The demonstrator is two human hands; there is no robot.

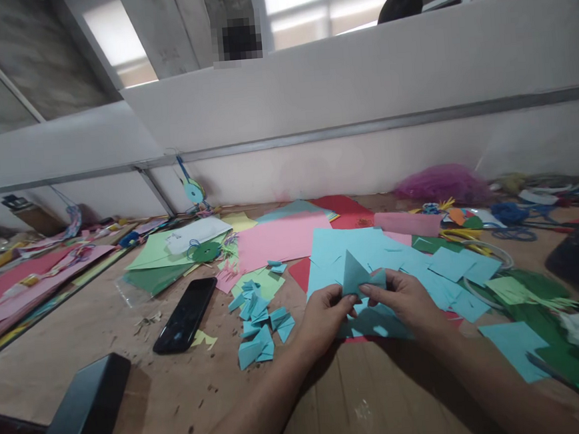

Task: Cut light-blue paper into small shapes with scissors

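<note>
Between my hands is a small piece of blue paper [354, 273], folded to a point that sticks up. My left hand [328, 314] pinches its left lower part, and my right hand [401, 296] grips the right end, where a flap bends outward. Both thumbs lie near the middle of the fold. Beneath the hands lies a large blue sheet [339, 243]. To the left sits a loose pile of folded blue paper pieces [254, 310]. On the right, several flat blue paper squares [451, 264] overlap each other.
A black phone [186, 316] lies left of the pile. Behind are pink sheets [281, 238], green sheets [154, 251] and a red sheet [346, 209]. A purple mesh bundle [442, 185] rests against the white partition [339, 86]. A dark block [82, 414] juts up at front left.
</note>
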